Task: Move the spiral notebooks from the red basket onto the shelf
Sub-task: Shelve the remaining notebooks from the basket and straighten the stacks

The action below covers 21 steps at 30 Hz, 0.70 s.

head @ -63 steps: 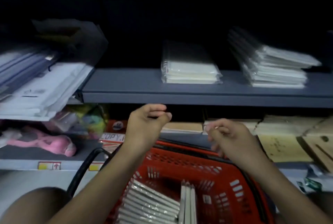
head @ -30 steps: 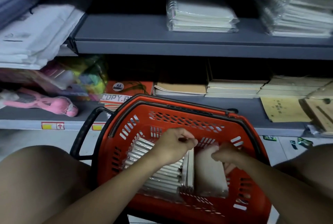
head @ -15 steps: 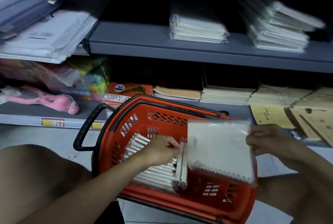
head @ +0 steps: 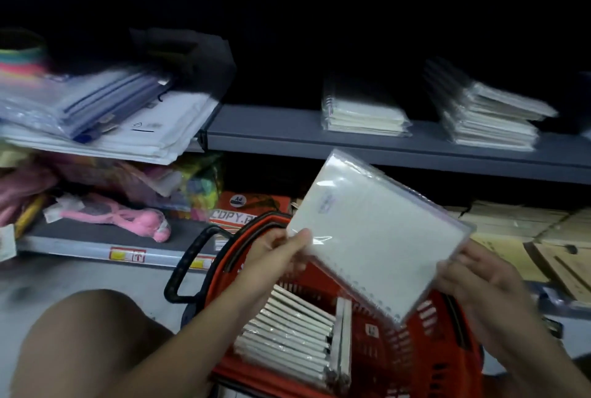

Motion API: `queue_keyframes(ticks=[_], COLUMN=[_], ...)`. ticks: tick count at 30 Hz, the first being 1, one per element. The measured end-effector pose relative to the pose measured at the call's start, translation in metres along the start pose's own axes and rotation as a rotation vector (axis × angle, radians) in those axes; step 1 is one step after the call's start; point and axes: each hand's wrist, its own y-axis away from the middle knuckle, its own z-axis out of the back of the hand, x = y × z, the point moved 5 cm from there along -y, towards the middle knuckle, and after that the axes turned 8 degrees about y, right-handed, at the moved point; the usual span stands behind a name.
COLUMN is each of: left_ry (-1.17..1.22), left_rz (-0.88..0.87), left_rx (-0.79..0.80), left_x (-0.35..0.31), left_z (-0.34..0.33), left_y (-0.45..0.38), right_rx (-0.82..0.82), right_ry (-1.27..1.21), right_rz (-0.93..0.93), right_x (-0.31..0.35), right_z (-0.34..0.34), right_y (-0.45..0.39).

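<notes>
A white spiral notebook (head: 377,231) in clear plastic wrap is held tilted above the red basket (head: 431,362). My left hand (head: 278,253) pinches its lower left corner. My right hand (head: 476,279) grips its right edge. Several more wrapped notebooks (head: 287,337) stand on edge in the basket's left half. On the grey shelf (head: 271,130) above lie two stacks of the same notebooks, one in the middle (head: 364,112) and a taller, leaning one to the right (head: 489,116).
Plastic folders and white envelopes (head: 105,119) overhang the shelf at left. The lower shelf holds a pink toy (head: 128,216), a red copy-paper pack (head: 246,205) and brown envelopes (head: 527,228). The basket's black handle (head: 185,266) sticks out left. My knee (head: 89,340) is at lower left.
The notebook has come up out of the basket and now tilts toward the shelf. My left hand left the basket's stack and took hold of the notebook's corner. The view rose.
</notes>
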Motion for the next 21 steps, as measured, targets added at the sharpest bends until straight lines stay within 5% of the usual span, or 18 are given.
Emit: queue_keyframes(ticks=[6,10,21], left_ry=[0.163,0.131,0.037], left_rz=[-0.212,-0.241,-0.227], left_rx=[0.362,0.462,0.455], left_x=[-0.059,-0.061,-0.089], left_z=[-0.026,-0.04,-0.042], left_y=[0.019,0.026,0.005], right_rx=[0.068,0.15,0.167], right_ry=[-0.427,-0.617,-0.082], right_rz=[-0.015,-0.085,0.101], right_x=[0.009,0.01,0.04], right_z=[-0.045,-0.074,-0.043], right_y=[0.004,-0.001,-0.015])
